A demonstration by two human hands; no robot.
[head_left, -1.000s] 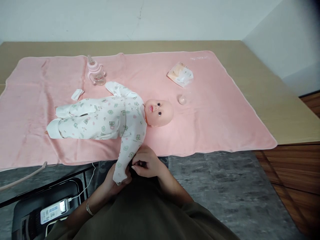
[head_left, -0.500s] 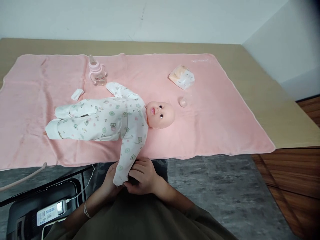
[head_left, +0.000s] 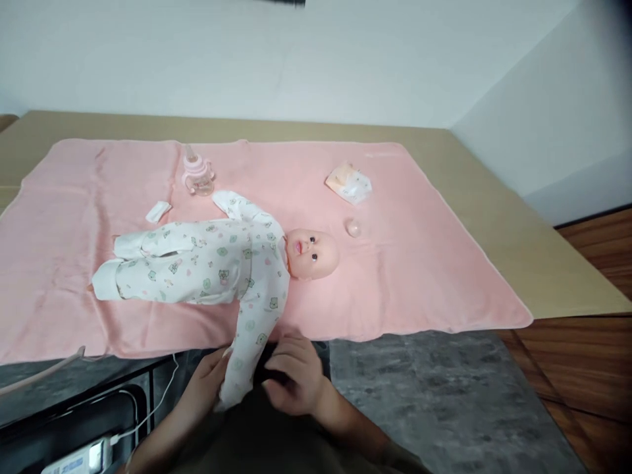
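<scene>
A wide, light wooden desk (head_left: 518, 257) fills most of the view, set against a pale wall, with a pink blanket (head_left: 419, 276) spread over nearly all of its top and hanging a little over the near edge. A baby doll (head_left: 222, 263) in a white sleepsuit printed with small green and pink animals lies on its back along the blanket, parallel to the near edge, its bare head (head_left: 312, 253) toward the desk's right end and its feet toward the left end. One sleeved doll arm (head_left: 249, 342) hangs down past the near edge of the desk, toward the person. The person's left hand (head_left: 205, 385) rests against the lower end of that sleeve from the left, fingers loosely curled beside the cuff. The right hand (head_left: 291, 375) is just to the right of the sleeve, fingers bent and partly closed; it is blurred, so whether it pinches the cloth cannot be told. Toward the far edge stands a small pink baby bottle (head_left: 197, 176), left of centre. A crumpled plastic packet (head_left: 348, 183) lies toward the far right of the blanket. A small folded white cloth (head_left: 158, 212) sits near the doll's legs, and a tiny clear cap (head_left: 353, 228) lies beyond the doll's head.
</scene>
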